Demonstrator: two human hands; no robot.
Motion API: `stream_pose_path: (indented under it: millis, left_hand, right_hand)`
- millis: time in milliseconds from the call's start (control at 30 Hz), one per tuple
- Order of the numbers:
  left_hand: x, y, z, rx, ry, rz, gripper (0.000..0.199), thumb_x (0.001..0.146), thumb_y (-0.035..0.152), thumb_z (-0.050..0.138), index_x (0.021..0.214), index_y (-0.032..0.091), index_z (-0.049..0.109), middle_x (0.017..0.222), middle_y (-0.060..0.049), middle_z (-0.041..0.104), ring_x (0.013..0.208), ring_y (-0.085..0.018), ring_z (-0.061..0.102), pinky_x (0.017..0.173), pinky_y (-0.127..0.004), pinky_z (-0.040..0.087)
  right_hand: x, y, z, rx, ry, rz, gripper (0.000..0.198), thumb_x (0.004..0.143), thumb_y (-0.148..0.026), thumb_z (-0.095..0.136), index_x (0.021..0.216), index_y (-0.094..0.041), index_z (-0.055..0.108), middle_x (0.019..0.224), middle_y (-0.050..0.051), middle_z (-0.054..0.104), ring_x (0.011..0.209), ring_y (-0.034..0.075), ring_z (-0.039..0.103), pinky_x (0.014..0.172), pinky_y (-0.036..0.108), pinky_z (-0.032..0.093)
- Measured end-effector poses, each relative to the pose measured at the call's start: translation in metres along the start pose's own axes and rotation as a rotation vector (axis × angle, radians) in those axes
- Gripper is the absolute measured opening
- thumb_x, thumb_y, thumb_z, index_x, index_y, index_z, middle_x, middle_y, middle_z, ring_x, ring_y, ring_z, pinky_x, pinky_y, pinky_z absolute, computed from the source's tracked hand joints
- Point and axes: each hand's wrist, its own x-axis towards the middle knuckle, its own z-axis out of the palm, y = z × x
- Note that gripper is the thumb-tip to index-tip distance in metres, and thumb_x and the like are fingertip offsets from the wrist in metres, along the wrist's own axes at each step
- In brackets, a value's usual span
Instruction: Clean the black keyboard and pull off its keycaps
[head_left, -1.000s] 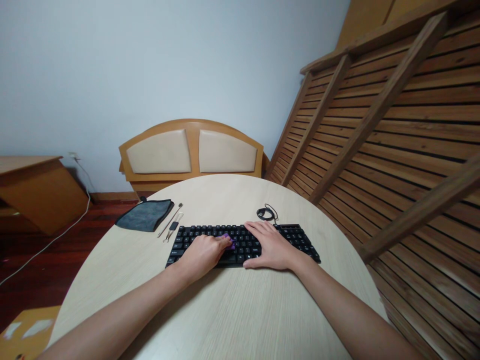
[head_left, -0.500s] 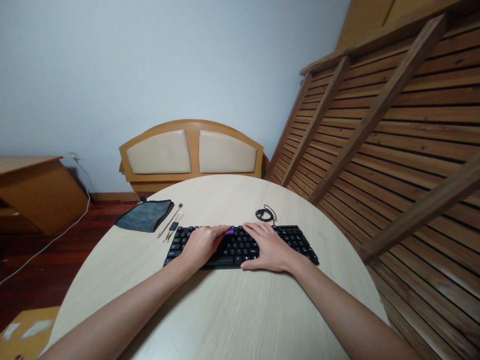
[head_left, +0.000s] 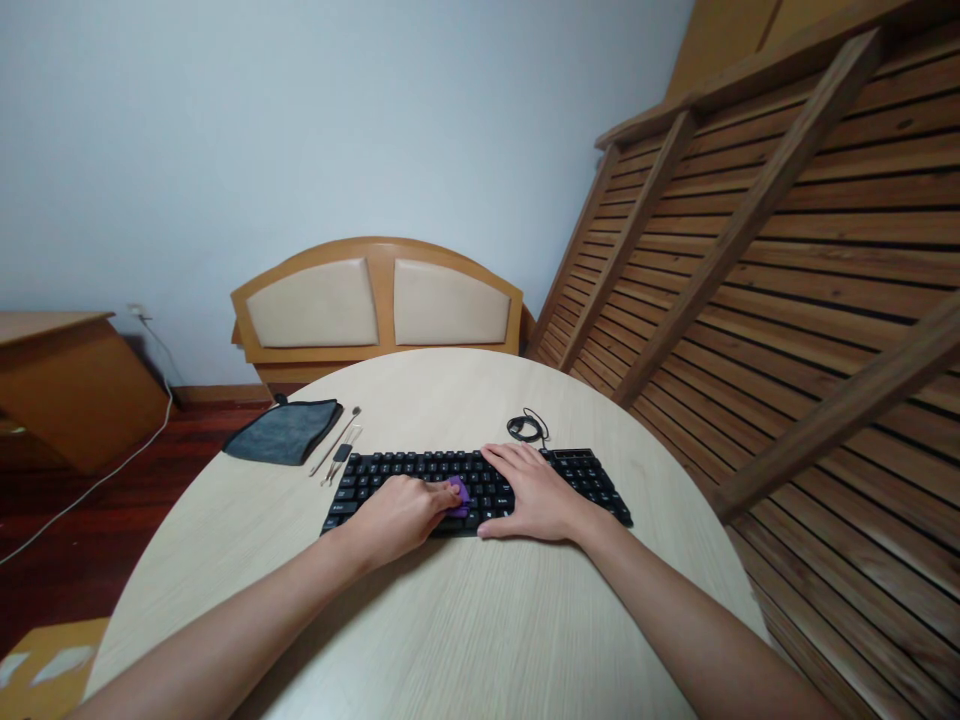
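"What has the left hand point(head_left: 401, 513) got?"

"Fingers pinched on a purple piece point(head_left: 460, 500), partly hidden, hard to identify, atop the keyboard point(head_left: 489, 487) on the tabletop point(head_left: 465, 620)."

"And the right hand point(head_left: 536, 500)?"

"Fingers spread wide across the keyboard; whatever's under the palm is hidden."

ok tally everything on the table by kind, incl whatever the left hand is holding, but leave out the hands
Keyboard: 1
Coiled cable: 1
Purple item in the left hand: 1
Dark grey cloth: 1
Slim tools: 2 (thin rod, black-gripped tool)
Total: 6
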Motion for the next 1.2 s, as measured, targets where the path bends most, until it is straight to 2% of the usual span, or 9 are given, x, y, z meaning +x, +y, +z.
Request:
stream_pose_path:
  millis: [200,467,533,633,700,767,900,1033,1200]
  left_hand:
    - [-0.004,0.001,-0.01,-0.013,-0.041,0.099,0.031,0.095,0.014,0.046,0.115,0.02,0.069,0.107,-0.009,0.074,0.087,-0.02,0.073,0.075,-0.03,0.057]
    - [-0.008,-0.001,-0.017,-0.127,-0.035,0.157,0.036,0.089,0.011,0.051,0.119,0.022,0.068,0.108,-0.006,0.075,0.091,-0.02,0.073,0.079,-0.029,0.058]
    - [-0.007,-0.004,-0.015,-0.133,0.034,0.095,0.037,0.09,0.011,0.049,0.121,0.022,0.066,0.111,-0.006,0.074,0.095,-0.02,0.072,0.082,-0.031,0.058]
    - [-0.001,-0.008,-0.005,-0.087,0.195,-0.101,0.037,0.092,0.012,0.048,0.124,0.02,0.064,0.117,-0.006,0.072,0.1,-0.022,0.071,0.087,-0.036,0.059]
    - [0.006,-0.01,0.003,-0.041,0.253,-0.218,0.036,0.092,0.013,0.048,0.123,0.02,0.065,0.119,-0.007,0.071,0.102,-0.024,0.071,0.088,-0.039,0.059]
    - [0.012,-0.01,0.011,-0.017,0.24,-0.266,0.036,0.092,0.012,0.049,0.122,0.021,0.066,0.119,-0.006,0.071,0.103,-0.025,0.071,0.088,-0.04,0.059]
    - [0.019,-0.007,0.018,-0.026,0.152,-0.248,0.035,0.091,0.011,0.051,0.12,0.02,0.068,0.125,-0.007,0.068,0.106,-0.026,0.069,0.091,-0.042,0.058]
    - [0.015,-0.005,0.016,-0.028,0.115,-0.181,0.038,0.089,0.008,0.052,0.121,0.02,0.068,0.125,-0.008,0.067,0.106,-0.028,0.069,0.091,-0.045,0.058]
    - [0.008,-0.001,0.011,-0.014,0.075,-0.087,0.037,0.089,0.007,0.051,0.12,0.019,0.068,0.12,-0.01,0.07,0.104,-0.025,0.07,0.09,-0.041,0.059]
  right_hand:
    - [0.0,0.0,0.0,0.024,-0.008,0.005,0.116,0.062,-0.085,0.061,0.153,-0.018,0.031,0.157,0.014,0.032,0.143,0.036,0.026,0.12,0.055,0.012]
    - [-0.005,0.003,-0.011,0.041,-0.082,0.009,0.117,0.064,-0.083,0.062,0.155,-0.02,0.024,0.161,0.013,0.023,0.148,0.036,0.015,0.12,0.057,0.003]
    - [-0.007,0.007,-0.013,0.034,-0.094,0.014,0.117,0.063,-0.082,0.063,0.155,-0.021,0.024,0.161,0.013,0.021,0.148,0.037,0.014,0.12,0.058,0.002]
    - [-0.008,0.009,-0.013,0.039,-0.101,0.014,0.115,0.064,-0.08,0.064,0.155,-0.021,0.025,0.16,0.013,0.023,0.147,0.037,0.017,0.12,0.057,0.005]
    - [-0.008,0.009,-0.012,0.045,-0.088,0.008,0.115,0.064,-0.08,0.065,0.154,-0.02,0.026,0.159,0.013,0.026,0.147,0.036,0.019,0.12,0.056,0.007]
    - [-0.007,0.007,-0.012,0.046,-0.08,0.009,0.114,0.065,-0.08,0.065,0.154,-0.019,0.027,0.159,0.014,0.028,0.146,0.036,0.021,0.12,0.056,0.007]
    - [-0.006,0.005,-0.012,0.041,-0.081,0.021,0.115,0.064,-0.081,0.063,0.153,-0.017,0.029,0.159,0.014,0.027,0.146,0.035,0.021,0.12,0.055,0.008]
    - [-0.006,0.005,-0.012,0.06,-0.071,0.019,0.113,0.064,-0.079,0.065,0.153,-0.02,0.03,0.159,0.013,0.028,0.146,0.035,0.023,0.12,0.055,0.009]
    - [-0.007,0.006,-0.011,0.057,-0.073,0.022,0.112,0.065,-0.08,0.064,0.153,-0.02,0.029,0.159,0.013,0.026,0.146,0.034,0.021,0.12,0.055,0.008]
